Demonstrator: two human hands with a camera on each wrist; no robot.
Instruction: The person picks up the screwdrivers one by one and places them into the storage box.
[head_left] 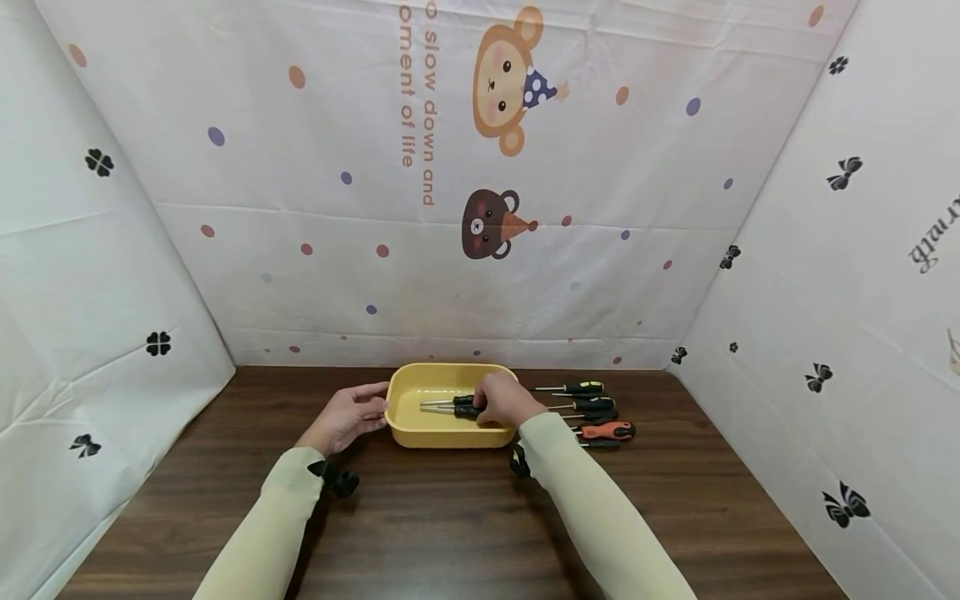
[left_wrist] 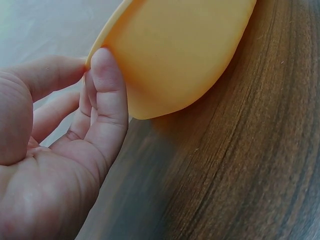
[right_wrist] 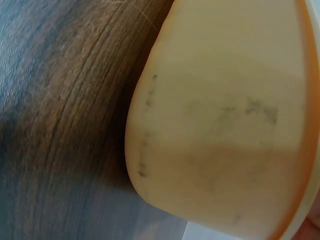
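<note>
A yellow rectangular tub [head_left: 450, 438] stands on the table near the back wall. Inside it are two black-handled screwdrivers [head_left: 467, 412], their metal shafts pointing left. My right hand [head_left: 504, 400] reaches over the tub's right end, curled fingers gripping at the screwdriver handles, which it partly covers. In the right wrist view the scuffed outer wall of the tub [right_wrist: 215, 115] fills most of the picture, with a bit of finger at the lower right. My left hand [head_left: 351, 417] touches the tub's left end, its extended fingertips [left_wrist: 106, 65] against the outer wall just under the rim.
To the right of the tub lie several screwdrivers [head_left: 595, 404] with dark handles, and a tool with an orange handle [head_left: 609, 430]. White patterned sheets [head_left: 345, 275] hang behind and on both sides of the dark wooden table [head_left: 420, 517].
</note>
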